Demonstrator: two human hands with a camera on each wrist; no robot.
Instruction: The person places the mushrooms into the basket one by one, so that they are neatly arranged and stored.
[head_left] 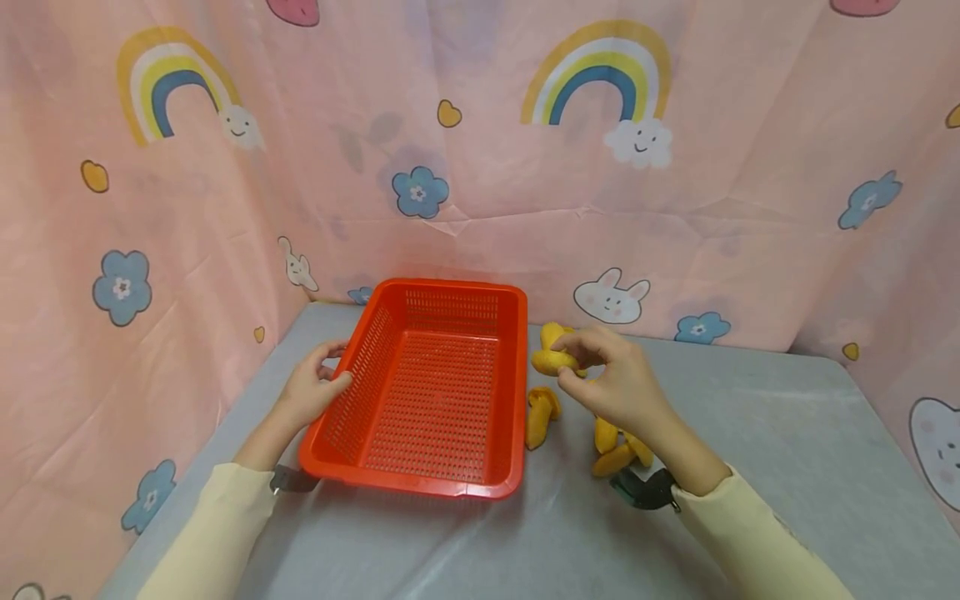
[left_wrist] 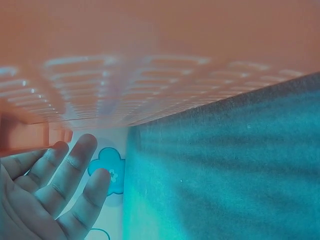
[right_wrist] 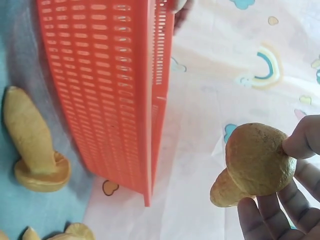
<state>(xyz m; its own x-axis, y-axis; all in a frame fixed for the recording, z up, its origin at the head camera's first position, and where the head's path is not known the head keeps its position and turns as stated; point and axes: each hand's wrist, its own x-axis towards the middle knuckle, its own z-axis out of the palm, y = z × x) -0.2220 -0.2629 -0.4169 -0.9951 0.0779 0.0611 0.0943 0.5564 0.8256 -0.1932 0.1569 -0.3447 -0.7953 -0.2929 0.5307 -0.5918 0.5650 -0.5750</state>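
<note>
My right hand (head_left: 618, 379) pinches a yellow-brown mushroom (head_left: 552, 362) between thumb and fingers, just right of the basket. In the right wrist view, the held mushroom's round cap (right_wrist: 260, 159) faces the camera, and its stem shows below. A red plastic basket (head_left: 514, 400) with slotted walls stands on the table. At its left rim my left hand (head_left: 306, 390) grips, thumb on the edge. The left wrist view shows that hand's fingers (left_wrist: 75, 170) below the rim, along the outer wall. Inside, the basket's slotted floor is bare.
One mushroom (head_left: 538, 421) lies close to the basket's right wall. Another mushroom (head_left: 551, 333) is partly hidden behind my right hand. Several more mushrooms (head_left: 617, 458) lie under my right wrist. A pink patterned curtain (head_left: 480, 242) hangs behind the grey table (head_left: 765, 433).
</note>
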